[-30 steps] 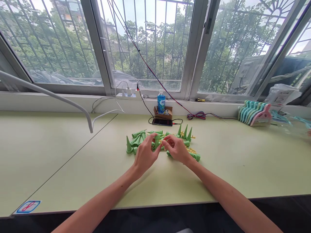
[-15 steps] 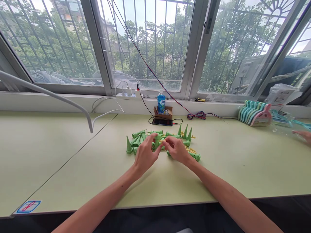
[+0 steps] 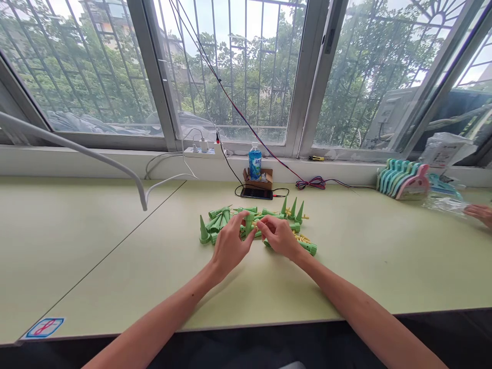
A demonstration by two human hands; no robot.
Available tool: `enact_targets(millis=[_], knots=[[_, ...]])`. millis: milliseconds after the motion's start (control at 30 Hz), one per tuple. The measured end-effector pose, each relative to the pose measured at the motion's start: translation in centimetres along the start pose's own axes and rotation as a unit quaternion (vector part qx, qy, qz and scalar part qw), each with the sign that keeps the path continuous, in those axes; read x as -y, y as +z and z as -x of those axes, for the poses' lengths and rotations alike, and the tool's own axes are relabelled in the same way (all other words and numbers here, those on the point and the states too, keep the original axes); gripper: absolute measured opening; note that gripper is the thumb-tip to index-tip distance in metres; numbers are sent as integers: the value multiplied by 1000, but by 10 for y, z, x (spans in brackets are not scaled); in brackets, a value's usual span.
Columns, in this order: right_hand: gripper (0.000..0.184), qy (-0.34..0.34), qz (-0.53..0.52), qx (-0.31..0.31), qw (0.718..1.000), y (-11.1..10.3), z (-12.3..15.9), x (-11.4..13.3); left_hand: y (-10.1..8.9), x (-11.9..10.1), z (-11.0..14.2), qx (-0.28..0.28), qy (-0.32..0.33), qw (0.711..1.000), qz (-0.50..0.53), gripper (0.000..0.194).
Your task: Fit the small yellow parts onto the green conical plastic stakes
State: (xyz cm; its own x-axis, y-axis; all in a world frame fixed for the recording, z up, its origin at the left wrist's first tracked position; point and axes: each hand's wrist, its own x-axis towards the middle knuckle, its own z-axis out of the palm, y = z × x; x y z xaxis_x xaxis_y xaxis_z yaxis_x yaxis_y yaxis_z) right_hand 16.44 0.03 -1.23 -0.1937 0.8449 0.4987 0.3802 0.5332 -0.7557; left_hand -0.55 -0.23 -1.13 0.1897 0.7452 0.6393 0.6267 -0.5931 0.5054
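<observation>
My left hand point(image 3: 232, 245) is closed around a green plastic watering spike point(image 3: 249, 221), holding it upright by its wide end and side. My right hand point(image 3: 280, 237) pinches at the spike's side, where a small yellow peg point(image 3: 254, 224) shows between the fingertips and the green body. Behind and around both hands lies a pile of similar green spikes point(image 3: 217, 221). Several stand point up at the pile's right, with yellow pegs in their sides. Loose yellow pegs point(image 3: 303, 239) lie just right of my right hand, beside a lying green spike point(image 3: 312, 249).
A phone point(image 3: 257, 193) on a cable lies behind the pile, before a small carton point(image 3: 266, 182) with a blue bottle point(image 3: 254, 163). Children's hangers point(image 3: 403, 179) stand at right, near clear plastic point(image 3: 448, 205) and another person's hand point(image 3: 479, 212). A white cable point(image 3: 115, 164) arches at left.
My hands stay almost in place, the right fingers shifting slightly at the peg. At the far right, the other person's hand and the clear plastic have moved, and blue pieces there have gone from view.
</observation>
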Motion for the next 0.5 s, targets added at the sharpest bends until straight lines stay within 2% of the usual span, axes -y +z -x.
enact_targets(millis=[100,233,500], knots=[[23,-5,3,-2,1000,1,1,-1,0,1,0,1,-2,1000,1,32],[22,-8,-1,6,1000,1,1,-2,1,1,0,4,3,1000,4,31],[39,-10,14,8,1000,0,-1,-1,0,-1,0,5,11,1000,4,30]])
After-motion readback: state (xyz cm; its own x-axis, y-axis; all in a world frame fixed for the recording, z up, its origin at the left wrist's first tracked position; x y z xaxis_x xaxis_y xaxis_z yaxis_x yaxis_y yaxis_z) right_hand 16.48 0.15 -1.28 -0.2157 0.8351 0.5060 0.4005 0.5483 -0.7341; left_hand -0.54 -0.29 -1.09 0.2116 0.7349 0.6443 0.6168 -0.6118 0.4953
